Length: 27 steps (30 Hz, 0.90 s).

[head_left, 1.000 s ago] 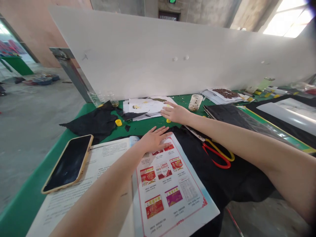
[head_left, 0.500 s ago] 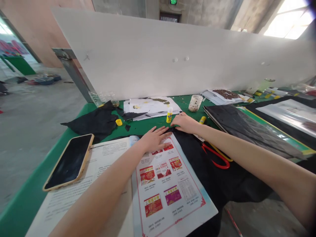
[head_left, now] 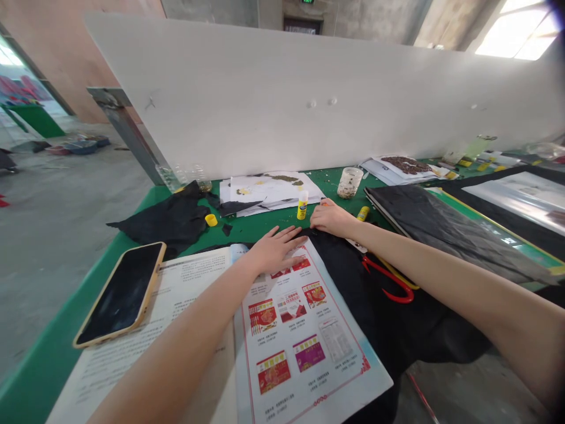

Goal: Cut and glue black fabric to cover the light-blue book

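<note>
My left hand [head_left: 276,247] lies flat and open, fingers spread, on the top of the coloured page of an open booklet [head_left: 304,335]. My right hand [head_left: 331,218] rests with curled fingers at the far edge of a black cloth [head_left: 397,330], just right of an upright yellow glue stick [head_left: 302,205]. What its fingers hold, if anything, is hidden. Red and yellow scissors [head_left: 391,282] lie on the cloth under my right forearm.
A phone [head_left: 119,292] lies on the booklet's left page. On the green table [head_left: 53,353] are white papers [head_left: 269,189], a black cloth scrap [head_left: 170,218], a yellow cap [head_left: 211,220], a small jar [head_left: 349,182] and a black sheet [head_left: 424,218]. A white board [head_left: 309,100] stands behind.
My right hand drew back from the white papers to the edge of the black cloth and curled its fingers. The glue stick now stands uncovered. My left hand stayed put.
</note>
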Motion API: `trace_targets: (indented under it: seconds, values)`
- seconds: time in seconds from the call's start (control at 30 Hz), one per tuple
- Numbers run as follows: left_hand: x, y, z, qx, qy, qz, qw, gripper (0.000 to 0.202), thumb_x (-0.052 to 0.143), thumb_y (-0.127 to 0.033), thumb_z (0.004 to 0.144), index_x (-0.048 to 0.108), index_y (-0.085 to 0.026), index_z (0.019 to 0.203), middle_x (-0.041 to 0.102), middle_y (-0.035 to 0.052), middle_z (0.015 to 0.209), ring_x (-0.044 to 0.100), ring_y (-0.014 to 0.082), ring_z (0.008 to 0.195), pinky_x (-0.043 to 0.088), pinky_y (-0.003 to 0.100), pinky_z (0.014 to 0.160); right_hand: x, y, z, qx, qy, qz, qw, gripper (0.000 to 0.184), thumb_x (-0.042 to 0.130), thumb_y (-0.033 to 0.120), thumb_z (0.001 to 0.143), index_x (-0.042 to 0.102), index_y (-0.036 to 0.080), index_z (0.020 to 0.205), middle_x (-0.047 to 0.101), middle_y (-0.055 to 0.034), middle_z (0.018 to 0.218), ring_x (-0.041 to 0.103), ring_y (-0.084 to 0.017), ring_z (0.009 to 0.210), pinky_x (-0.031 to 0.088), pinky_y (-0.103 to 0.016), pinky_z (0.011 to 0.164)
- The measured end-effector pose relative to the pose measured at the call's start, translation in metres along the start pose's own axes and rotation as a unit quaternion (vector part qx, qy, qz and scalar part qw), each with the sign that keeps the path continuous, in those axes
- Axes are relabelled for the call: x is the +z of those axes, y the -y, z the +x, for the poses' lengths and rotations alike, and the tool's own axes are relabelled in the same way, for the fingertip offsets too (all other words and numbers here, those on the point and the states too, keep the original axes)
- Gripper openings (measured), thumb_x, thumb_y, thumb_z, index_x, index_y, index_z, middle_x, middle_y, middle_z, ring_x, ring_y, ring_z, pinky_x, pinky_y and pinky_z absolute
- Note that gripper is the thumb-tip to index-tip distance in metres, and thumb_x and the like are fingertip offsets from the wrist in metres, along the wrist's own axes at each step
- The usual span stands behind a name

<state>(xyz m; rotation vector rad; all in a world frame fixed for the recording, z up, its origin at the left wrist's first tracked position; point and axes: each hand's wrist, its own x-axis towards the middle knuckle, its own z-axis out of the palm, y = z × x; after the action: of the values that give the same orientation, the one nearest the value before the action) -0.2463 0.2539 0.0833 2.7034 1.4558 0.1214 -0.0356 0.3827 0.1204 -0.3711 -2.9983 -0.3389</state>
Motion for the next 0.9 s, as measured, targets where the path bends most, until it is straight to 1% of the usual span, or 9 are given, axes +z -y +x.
trace_targets:
  seconds: [0.07, 0.13, 0.2, 0.27, 0.33, 0.4, 0.5, 0.7, 0.9]
  values:
    - [0.000, 0.000, 0.000, -0.001, 0.000, -0.001, 1.000, 0.065, 0.016, -0.064, 0.089, 0.019, -0.031, 0.145, 0.015, 0.0006, 0.153, 0.012, 0.0205, 0.140, 0.004, 0.043, 0.112, -0.003, 0.000, -0.002, -0.031, 0.011, -0.022, 0.999, 0.034, 0.034, 0.017, 0.093, 0.068, 0.022, 0.090, 0.068, -0.0036, 0.092, 0.054, -0.016, 0.092, 0.021, -0.037, 0.099]
    - [0.000, 0.000, 0.001, -0.003, 0.002, -0.002, 1.000, 0.065, 0.016, -0.065, 0.088, 0.020, -0.031, 0.144, 0.014, 0.0006, 0.153, 0.012, 0.0209, 0.140, 0.005, 0.043, 0.112, -0.009, 0.001, -0.004, -0.020, 0.006, -0.030, 0.999, 0.037, 0.031, 0.018, 0.094, 0.068, 0.022, 0.096, 0.068, -0.0040, 0.090, 0.055, -0.015, 0.090, 0.020, -0.037, 0.102]
    - [0.001, 0.000, 0.001, -0.004, 0.006, 0.000, 1.000, 0.065, 0.016, -0.065, 0.088, 0.020, -0.032, 0.144, 0.013, 0.0002, 0.153, 0.012, 0.0213, 0.140, 0.005, 0.043, 0.112, -0.015, 0.002, -0.006, 0.052, -0.017, -0.016, 0.998, 0.034, 0.034, 0.021, 0.093, 0.067, 0.021, 0.101, 0.068, -0.0047, 0.089, 0.057, -0.016, 0.088, 0.020, -0.037, 0.102]
    - [0.001, 0.000, 0.000, -0.004, 0.005, 0.003, 1.000, 0.065, 0.016, -0.065, 0.088, 0.019, -0.032, 0.145, 0.013, 0.0001, 0.153, 0.012, 0.0215, 0.140, 0.005, 0.044, 0.112, -0.021, 0.003, -0.007, 0.158, -0.022, 0.019, 0.987, 0.031, 0.040, 0.022, 0.090, 0.067, 0.019, 0.104, 0.069, -0.0058, 0.092, 0.058, -0.017, 0.090, 0.024, -0.036, 0.100]
    - [0.001, 0.000, 0.000, -0.001, -0.001, 0.005, 1.000, 0.065, 0.016, -0.065, 0.089, 0.019, -0.031, 0.145, 0.014, 0.0006, 0.153, 0.013, 0.0217, 0.140, 0.006, 0.044, 0.112, -0.024, 0.005, -0.005, 0.253, 0.024, 0.066, 0.965, 0.028, 0.046, 0.021, 0.084, 0.068, 0.019, 0.102, 0.069, -0.0059, 0.097, 0.058, -0.019, 0.094, 0.030, -0.035, 0.095]
    - [0.001, 0.000, 0.000, 0.000, -0.006, 0.005, 1.000, 0.065, 0.016, -0.065, 0.088, 0.020, -0.031, 0.145, 0.014, 0.0012, 0.153, 0.014, 0.0221, 0.140, 0.006, 0.044, 0.112, -0.024, 0.007, -0.003, 0.309, 0.084, 0.103, 0.942, 0.027, 0.049, 0.020, 0.080, 0.070, 0.020, 0.095, 0.070, -0.0050, 0.098, 0.058, -0.021, 0.096, 0.035, -0.033, 0.089]
    - [0.000, 0.000, 0.000, 0.001, -0.005, 0.003, 1.000, 0.065, 0.017, -0.065, 0.088, 0.020, -0.032, 0.144, 0.014, 0.0020, 0.153, 0.015, 0.0225, 0.140, 0.007, 0.045, 0.112, -0.021, 0.013, 0.003, 0.332, 0.122, 0.120, 0.927, 0.026, 0.049, 0.019, 0.078, 0.072, 0.023, 0.089, 0.070, -0.0038, 0.097, 0.059, -0.022, 0.096, 0.038, -0.034, 0.085]
    - [0.000, -0.002, -0.001, 0.002, -0.005, 0.008, 1.000, 0.065, 0.018, -0.064, 0.089, 0.018, -0.031, 0.145, 0.012, 0.0034, 0.153, 0.015, 0.0230, 0.140, 0.008, 0.046, 0.111, -0.017, 0.024, 0.008, 0.372, 0.122, 0.149, 0.908, 0.031, 0.048, 0.015, 0.077, 0.070, 0.027, 0.095, 0.069, 0.0009, 0.103, 0.059, -0.020, 0.101, 0.035, -0.036, 0.092]
    - [0.001, -0.002, -0.002, 0.003, -0.016, 0.009, 1.000, 0.069, 0.016, -0.063, 0.089, 0.010, -0.025, 0.146, 0.015, 0.0049, 0.152, 0.011, 0.0206, 0.140, 0.008, 0.044, 0.112, -0.015, 0.019, 0.012, 0.410, 0.113, 0.173, 0.888, 0.030, 0.047, 0.023, 0.080, 0.065, 0.023, 0.104, 0.071, -0.0016, 0.093, 0.062, -0.017, 0.092, 0.043, -0.026, 0.077]
